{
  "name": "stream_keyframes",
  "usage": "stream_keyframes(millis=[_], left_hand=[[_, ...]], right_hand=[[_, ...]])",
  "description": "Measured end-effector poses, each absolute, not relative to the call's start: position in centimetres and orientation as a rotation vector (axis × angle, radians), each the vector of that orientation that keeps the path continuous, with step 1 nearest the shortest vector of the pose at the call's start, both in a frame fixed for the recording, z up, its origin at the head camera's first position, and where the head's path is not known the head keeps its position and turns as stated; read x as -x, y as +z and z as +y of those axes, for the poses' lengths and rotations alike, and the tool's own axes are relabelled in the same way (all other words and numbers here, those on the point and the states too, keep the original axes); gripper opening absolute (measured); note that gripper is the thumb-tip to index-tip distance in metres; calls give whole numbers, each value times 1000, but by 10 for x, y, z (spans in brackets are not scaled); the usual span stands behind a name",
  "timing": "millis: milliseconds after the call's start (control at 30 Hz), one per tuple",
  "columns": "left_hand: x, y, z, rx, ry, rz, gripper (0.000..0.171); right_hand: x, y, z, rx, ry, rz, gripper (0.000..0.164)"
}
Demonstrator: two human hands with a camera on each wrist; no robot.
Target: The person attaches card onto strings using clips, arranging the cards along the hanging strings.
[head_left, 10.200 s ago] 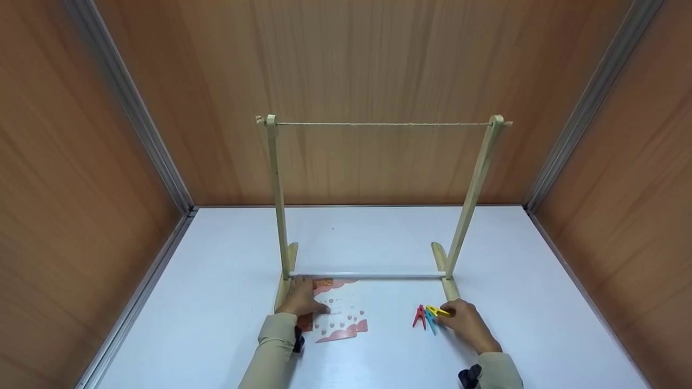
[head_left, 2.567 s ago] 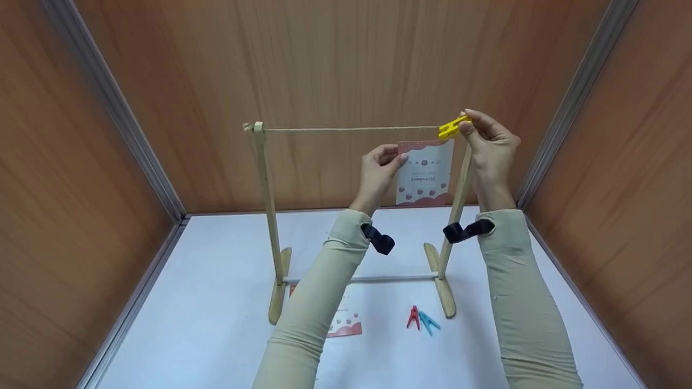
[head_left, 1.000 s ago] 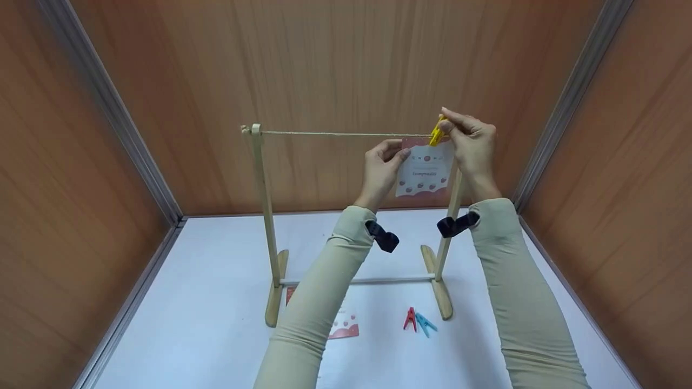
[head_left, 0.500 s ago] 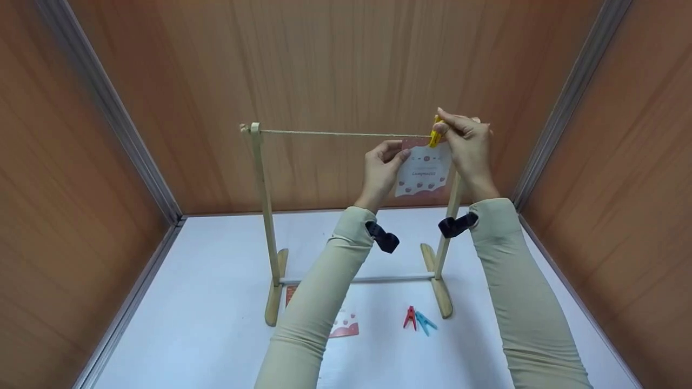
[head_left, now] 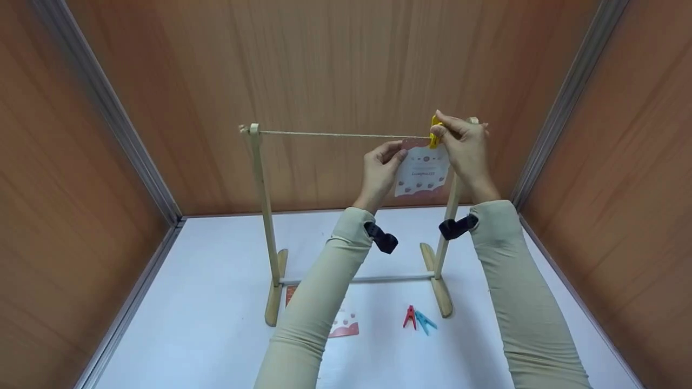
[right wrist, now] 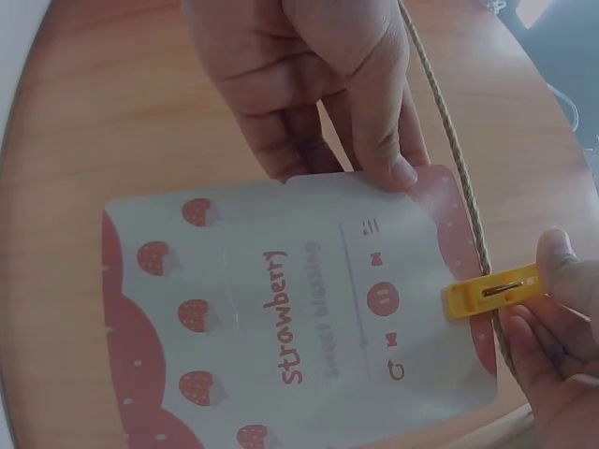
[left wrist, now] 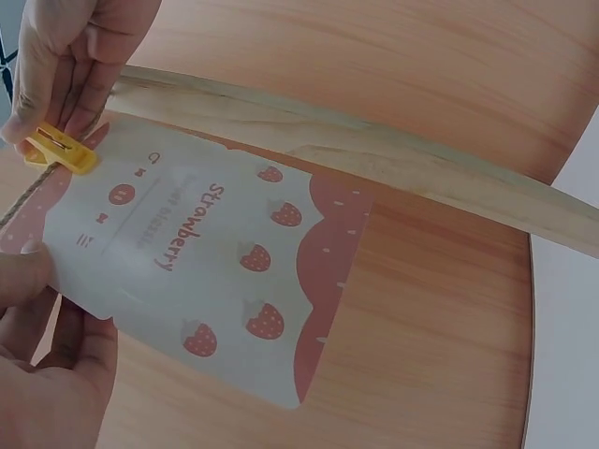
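My left hand (head_left: pixel 380 173) pinches the left edge of a pink and white strawberry card (head_left: pixel 423 170) between thumb and fingers. The card hangs just below a thin string (head_left: pixel 346 135) near its right end. My right hand (head_left: pixel 467 148) pinches a yellow clothespin (head_left: pixel 434 132) by its upper end. In the right wrist view the clothespin (right wrist: pixel 491 292) crosses the string (right wrist: pixel 459 150) and its tip lies over the card's top edge. The left wrist view shows the same card (left wrist: pixel 201 262) with the clothespin (left wrist: pixel 64 150) at its top edge.
A wooden stand's left post (head_left: pixel 263 205) and right post (head_left: pixel 450 216) carry the string. On the white table (head_left: pixel 216 302) lie a red clothespin (head_left: pixel 410 317), a blue clothespin (head_left: pixel 425 322) and another card (head_left: pixel 344 324), partly hidden by my left sleeve. Wooden panels surround the table.
Over the last second the yellow clothespin has turned more upright over the string and card, and my right hand has shifted slightly left. My left hand still holds the card in nearly the same place.
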State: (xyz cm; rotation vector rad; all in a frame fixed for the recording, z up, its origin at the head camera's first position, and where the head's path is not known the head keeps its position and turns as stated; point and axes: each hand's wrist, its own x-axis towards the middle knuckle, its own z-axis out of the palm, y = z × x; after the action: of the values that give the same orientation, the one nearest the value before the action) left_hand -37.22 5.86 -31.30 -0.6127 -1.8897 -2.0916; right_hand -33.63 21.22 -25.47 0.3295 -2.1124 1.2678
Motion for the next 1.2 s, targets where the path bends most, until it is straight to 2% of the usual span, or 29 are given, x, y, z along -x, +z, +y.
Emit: stream_keyframes(millis=[333,600,867,1200], left_hand=[[373,-311,54,621,-2135,-1911,29],[373,-314,45,652,-2165,-1936,34],[373,-327,23,697,-2111,-2012,38],[367,-357,-11,751,-2055,-2093,44]], right_hand=[[338,-263,210,-320,1432,-1971,38],[338,-279,209,-234,1509,-1777,31],[332,-295,210,-210,1582,-1703,31],[330,-338,220,-163,1682,-1818,38]])
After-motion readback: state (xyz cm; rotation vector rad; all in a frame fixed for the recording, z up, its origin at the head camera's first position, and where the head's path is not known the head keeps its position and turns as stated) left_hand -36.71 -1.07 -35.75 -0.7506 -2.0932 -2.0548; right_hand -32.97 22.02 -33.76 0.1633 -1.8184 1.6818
